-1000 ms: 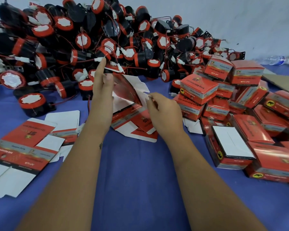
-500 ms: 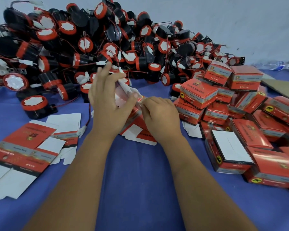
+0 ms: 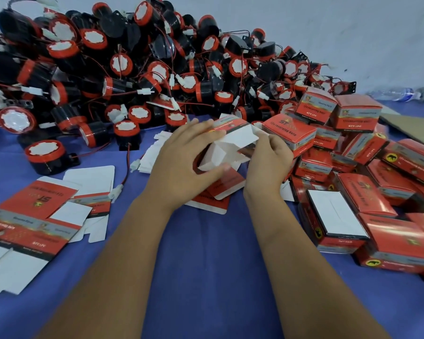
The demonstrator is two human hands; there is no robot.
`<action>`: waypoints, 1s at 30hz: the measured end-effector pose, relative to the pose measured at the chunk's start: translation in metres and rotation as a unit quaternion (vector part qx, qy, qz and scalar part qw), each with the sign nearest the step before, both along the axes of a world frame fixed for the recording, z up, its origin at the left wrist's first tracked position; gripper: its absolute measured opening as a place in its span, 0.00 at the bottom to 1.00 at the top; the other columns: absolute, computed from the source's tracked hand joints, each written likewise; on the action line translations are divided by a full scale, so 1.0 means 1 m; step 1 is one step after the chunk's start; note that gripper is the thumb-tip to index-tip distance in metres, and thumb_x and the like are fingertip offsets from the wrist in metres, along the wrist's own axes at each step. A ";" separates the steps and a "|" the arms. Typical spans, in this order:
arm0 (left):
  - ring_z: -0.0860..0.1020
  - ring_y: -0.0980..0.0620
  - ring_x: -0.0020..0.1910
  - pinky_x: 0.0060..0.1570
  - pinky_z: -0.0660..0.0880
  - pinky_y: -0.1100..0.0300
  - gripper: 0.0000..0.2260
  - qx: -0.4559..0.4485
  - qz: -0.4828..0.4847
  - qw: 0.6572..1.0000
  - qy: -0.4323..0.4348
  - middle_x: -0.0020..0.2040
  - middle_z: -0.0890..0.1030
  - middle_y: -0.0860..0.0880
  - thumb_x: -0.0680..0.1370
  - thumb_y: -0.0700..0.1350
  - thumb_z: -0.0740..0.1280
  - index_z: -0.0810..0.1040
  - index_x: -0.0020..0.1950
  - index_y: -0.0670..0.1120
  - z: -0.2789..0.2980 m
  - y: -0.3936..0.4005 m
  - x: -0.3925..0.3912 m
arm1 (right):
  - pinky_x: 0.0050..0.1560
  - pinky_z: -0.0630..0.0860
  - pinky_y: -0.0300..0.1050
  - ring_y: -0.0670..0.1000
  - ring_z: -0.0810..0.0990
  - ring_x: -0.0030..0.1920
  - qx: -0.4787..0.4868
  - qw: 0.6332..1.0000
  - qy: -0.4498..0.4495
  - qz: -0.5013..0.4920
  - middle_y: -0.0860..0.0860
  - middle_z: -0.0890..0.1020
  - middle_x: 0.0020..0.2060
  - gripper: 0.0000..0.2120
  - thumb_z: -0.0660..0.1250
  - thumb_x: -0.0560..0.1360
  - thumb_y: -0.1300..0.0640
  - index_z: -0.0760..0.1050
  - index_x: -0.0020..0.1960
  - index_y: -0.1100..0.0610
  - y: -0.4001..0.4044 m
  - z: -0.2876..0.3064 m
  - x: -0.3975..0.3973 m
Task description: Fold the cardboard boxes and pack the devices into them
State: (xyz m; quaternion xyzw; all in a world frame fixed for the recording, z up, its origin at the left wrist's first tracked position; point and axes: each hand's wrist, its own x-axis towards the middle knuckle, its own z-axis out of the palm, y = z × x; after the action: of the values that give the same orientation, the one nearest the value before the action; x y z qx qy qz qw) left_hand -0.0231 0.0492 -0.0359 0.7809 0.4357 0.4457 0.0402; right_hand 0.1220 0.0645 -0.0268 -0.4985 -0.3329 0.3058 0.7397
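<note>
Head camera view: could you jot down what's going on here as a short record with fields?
activity: folding a cardboard box into shape
left hand: holds the box's left side
right hand: holds its right side
box state: partly formed, white flaps open
devices: piled behind, none in this box
flat blanks: lying at left
finished boxes: heaped at right
surface: blue cloth

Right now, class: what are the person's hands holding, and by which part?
Both grip one half-folded cardboard box: left hand round its left end, right hand at its right edge.
</note>
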 end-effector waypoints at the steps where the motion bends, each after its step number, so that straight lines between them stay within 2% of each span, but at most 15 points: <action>1: 0.68 0.55 0.71 0.71 0.57 0.68 0.25 0.019 0.005 0.999 -0.033 0.69 0.75 0.54 0.74 0.59 0.68 0.77 0.68 0.50 0.001 0.000 0.001 | 0.37 0.71 0.50 0.53 0.70 0.35 0.006 1.000 0.004 0.004 0.60 0.73 0.32 0.13 0.63 0.77 0.63 0.71 0.40 0.73 -0.001 0.001 -0.001; 3: 0.72 0.59 0.63 0.64 0.62 0.71 0.20 0.046 0.020 0.994 -0.101 0.60 0.77 0.57 0.77 0.58 0.65 0.79 0.64 0.49 0.002 -0.002 0.002 | 0.37 0.68 0.47 0.52 0.68 0.34 0.020 0.999 -0.032 0.016 0.55 0.71 0.30 0.13 0.63 0.77 0.63 0.70 0.35 0.68 -0.003 0.003 -0.003; 5: 0.75 0.58 0.57 0.58 0.68 0.67 0.17 0.024 0.025 0.983 -0.182 0.55 0.78 0.58 0.78 0.59 0.63 0.78 0.61 0.50 0.005 -0.004 0.002 | 0.36 0.66 0.44 0.47 0.66 0.33 0.054 0.994 -0.084 0.044 0.50 0.69 0.29 0.13 0.63 0.76 0.64 0.68 0.32 0.59 -0.009 0.007 -0.007; 6: 0.76 0.58 0.53 0.55 0.71 0.65 0.16 0.010 0.020 0.974 -0.225 0.53 0.79 0.56 0.79 0.58 0.63 0.78 0.59 0.50 0.006 -0.004 0.003 | 0.37 0.67 0.44 0.46 0.67 0.34 0.077 0.989 -0.108 0.069 0.49 0.70 0.31 0.12 0.63 0.75 0.63 0.69 0.34 0.57 -0.011 0.009 -0.010; 8: 0.76 0.61 0.47 0.48 0.72 0.67 0.11 -0.008 0.002 0.952 -0.307 0.47 0.78 0.57 0.80 0.56 0.63 0.76 0.55 0.50 0.010 -0.005 0.002 | 0.48 0.73 0.44 0.48 0.75 0.44 0.116 0.973 -0.128 0.154 0.51 0.77 0.42 0.04 0.63 0.75 0.58 0.75 0.46 0.58 -0.019 0.011 -0.017; 10: 0.78 0.63 0.44 0.45 0.74 0.69 0.05 -0.030 -0.017 0.929 -0.369 0.44 0.79 0.60 0.81 0.53 0.64 0.76 0.52 0.54 0.014 -0.005 0.003 | 0.63 0.73 0.42 0.48 0.76 0.62 0.118 0.956 -0.121 0.241 0.50 0.78 0.60 0.18 0.62 0.76 0.51 0.73 0.63 0.56 -0.022 0.011 -0.020; 11: 0.79 0.62 0.45 0.44 0.75 0.68 0.03 -0.051 -0.026 0.917 -0.394 0.44 0.80 0.60 0.81 0.53 0.65 0.76 0.51 0.55 0.014 -0.004 0.003 | 0.67 0.72 0.43 0.47 0.74 0.66 0.113 0.948 -0.105 0.279 0.49 0.77 0.64 0.22 0.60 0.77 0.49 0.70 0.68 0.56 -0.022 0.010 -0.021; 13: 0.81 0.58 0.46 0.44 0.77 0.65 0.05 -0.106 -0.032 0.893 -0.437 0.46 0.83 0.56 0.79 0.53 0.68 0.77 0.51 0.54 0.012 -0.002 0.004 | 0.64 0.73 0.41 0.42 0.76 0.63 0.108 0.936 -0.104 0.320 0.42 0.79 0.60 0.23 0.58 0.78 0.48 0.68 0.70 0.56 -0.024 0.008 -0.024; 15: 0.82 0.55 0.46 0.43 0.78 0.62 0.08 -0.160 -0.029 0.865 -0.474 0.48 0.83 0.52 0.78 0.53 0.70 0.78 0.53 0.51 0.008 0.000 0.005 | 0.55 0.75 0.34 0.37 0.79 0.55 0.089 0.936 -0.127 0.316 0.40 0.80 0.53 0.18 0.59 0.80 0.50 0.71 0.67 0.56 -0.024 0.003 -0.026; 18: 0.82 0.53 0.45 0.45 0.80 0.57 0.08 -0.213 -0.029 0.834 -0.508 0.48 0.84 0.49 0.78 0.53 0.70 0.78 0.53 0.50 0.006 0.003 0.005 | 0.52 0.79 0.41 0.45 0.81 0.52 0.044 0.939 -0.156 0.303 0.47 0.82 0.52 0.06 0.63 0.82 0.53 0.74 0.58 0.48 -0.022 -0.003 -0.028; 20: 0.83 0.53 0.44 0.43 0.80 0.57 0.08 -0.231 -0.032 0.823 -0.518 0.46 0.84 0.50 0.78 0.53 0.70 0.78 0.51 0.51 0.007 0.004 0.006 | 0.52 0.80 0.42 0.47 0.82 0.54 0.009 0.941 -0.133 0.312 0.48 0.82 0.53 0.04 0.63 0.81 0.52 0.74 0.54 0.44 -0.021 -0.003 -0.029; 22: 0.83 0.54 0.43 0.41 0.80 0.58 0.07 -0.238 -0.032 0.818 -0.523 0.45 0.84 0.51 0.78 0.53 0.71 0.78 0.51 0.51 0.007 0.004 0.007 | 0.52 0.80 0.44 0.48 0.82 0.54 -0.008 0.945 -0.109 0.310 0.48 0.82 0.54 0.04 0.63 0.81 0.51 0.74 0.54 0.44 -0.020 -0.003 -0.030; 25: 0.83 0.51 0.45 0.45 0.81 0.53 0.06 -0.245 -0.029 0.818 -0.520 0.47 0.84 0.50 0.78 0.53 0.71 0.78 0.50 0.52 0.007 0.004 0.005 | 0.52 0.81 0.47 0.51 0.82 0.54 -0.019 0.947 -0.098 0.306 0.51 0.82 0.54 0.04 0.64 0.81 0.52 0.75 0.55 0.47 -0.020 -0.003 -0.031; 30: 0.84 0.52 0.44 0.44 0.81 0.54 0.11 -0.263 -0.057 0.829 -0.490 0.46 0.84 0.51 0.79 0.57 0.65 0.77 0.51 0.51 0.006 0.003 0.003 | 0.54 0.81 0.54 0.57 0.82 0.55 -0.025 0.944 -0.068 0.321 0.56 0.82 0.55 0.09 0.68 0.79 0.54 0.76 0.58 0.53 -0.017 -0.001 -0.026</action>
State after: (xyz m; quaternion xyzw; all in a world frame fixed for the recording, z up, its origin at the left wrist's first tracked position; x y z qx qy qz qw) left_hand -0.0199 0.0524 -0.0296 0.4433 0.4147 0.6352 0.4776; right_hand 0.0957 0.0477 -0.0279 -0.4035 -0.5168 0.5005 0.5654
